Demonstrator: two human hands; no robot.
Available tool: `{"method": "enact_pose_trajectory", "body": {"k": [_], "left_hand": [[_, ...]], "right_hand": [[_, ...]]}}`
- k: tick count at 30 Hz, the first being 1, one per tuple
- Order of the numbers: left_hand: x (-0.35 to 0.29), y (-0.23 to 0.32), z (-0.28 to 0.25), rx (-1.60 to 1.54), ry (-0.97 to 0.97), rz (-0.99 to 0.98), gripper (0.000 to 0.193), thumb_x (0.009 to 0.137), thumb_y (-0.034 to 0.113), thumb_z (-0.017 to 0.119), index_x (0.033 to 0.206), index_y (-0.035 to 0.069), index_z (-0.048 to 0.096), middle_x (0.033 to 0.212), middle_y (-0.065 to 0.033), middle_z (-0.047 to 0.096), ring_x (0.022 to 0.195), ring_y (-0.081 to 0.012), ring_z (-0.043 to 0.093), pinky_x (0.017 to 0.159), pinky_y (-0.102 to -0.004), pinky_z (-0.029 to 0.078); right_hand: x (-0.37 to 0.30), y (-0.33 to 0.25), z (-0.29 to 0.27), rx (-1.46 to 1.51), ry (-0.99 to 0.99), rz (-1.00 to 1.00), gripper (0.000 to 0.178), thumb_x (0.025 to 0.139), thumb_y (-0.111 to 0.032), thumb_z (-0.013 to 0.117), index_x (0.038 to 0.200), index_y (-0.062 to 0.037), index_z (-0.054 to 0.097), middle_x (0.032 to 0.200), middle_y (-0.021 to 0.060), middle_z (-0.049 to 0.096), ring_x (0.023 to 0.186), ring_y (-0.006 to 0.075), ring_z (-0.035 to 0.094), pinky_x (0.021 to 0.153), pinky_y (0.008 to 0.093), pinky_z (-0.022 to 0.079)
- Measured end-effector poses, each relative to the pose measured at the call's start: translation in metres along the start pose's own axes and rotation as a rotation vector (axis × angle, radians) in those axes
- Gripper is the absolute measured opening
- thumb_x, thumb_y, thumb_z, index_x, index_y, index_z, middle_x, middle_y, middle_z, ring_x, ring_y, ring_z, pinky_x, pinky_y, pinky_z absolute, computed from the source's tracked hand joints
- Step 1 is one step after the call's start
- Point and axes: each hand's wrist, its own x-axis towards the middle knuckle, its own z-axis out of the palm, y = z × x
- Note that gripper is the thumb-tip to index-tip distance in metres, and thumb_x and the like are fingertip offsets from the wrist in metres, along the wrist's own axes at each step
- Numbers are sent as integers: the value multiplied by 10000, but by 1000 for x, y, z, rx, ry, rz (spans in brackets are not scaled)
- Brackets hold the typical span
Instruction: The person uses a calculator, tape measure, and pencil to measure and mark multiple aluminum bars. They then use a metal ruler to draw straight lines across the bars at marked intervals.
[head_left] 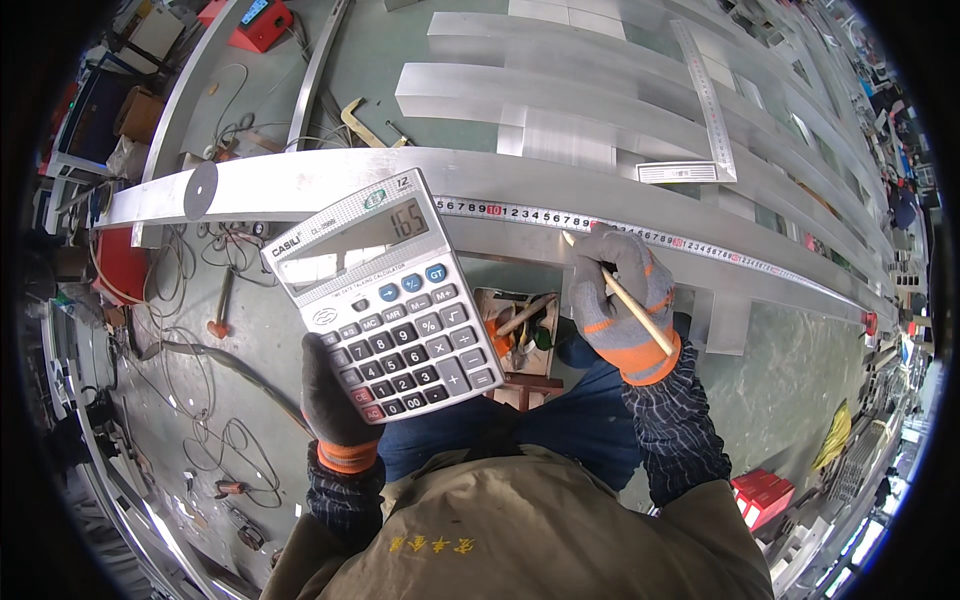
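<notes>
Hands hold calculator, pencil; beam partly behind calculator, L-square beyond.

Grey gloves with orange cuffs meet dark, streaked sleeves.

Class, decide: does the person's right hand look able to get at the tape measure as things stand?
Probably yes: the right hand is close by the tape measure, and nothing visible bars the way. It holds a pencil, though, so a full grip might mean shifting that first.
</notes>
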Motion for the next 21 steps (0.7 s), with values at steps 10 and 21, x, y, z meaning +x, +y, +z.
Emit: {"method": "enact_pose_trajectory", "body": {"k": [10, 21], "left_hand": [[1, 0, -4, 3, -16, 15, 595, 1085, 452, 478, 1465, -6, 479, 1367, -199, 631, 1170, -323, 680, 983, -467, 587], [-4, 1, 6, 11, -17, 25, 591, 1088, 457, 468, 1467, 3, 481, 1359, -194, 637, 1154, -316, 689, 974, -455, 594]], "right_hand": [[-4, 1, 1, 48, 33, 40, 205, 801, -18, 697, 992, -58, 633, 832, 104, 630, 684, 259, 625, 636, 371, 520], [-10, -15, -12, 78, 108, 82, 182, 872, 11, 641, 1052, -8, 632, 920, 150, 694, 736, 223, 658, 690, 326, 554]]}}
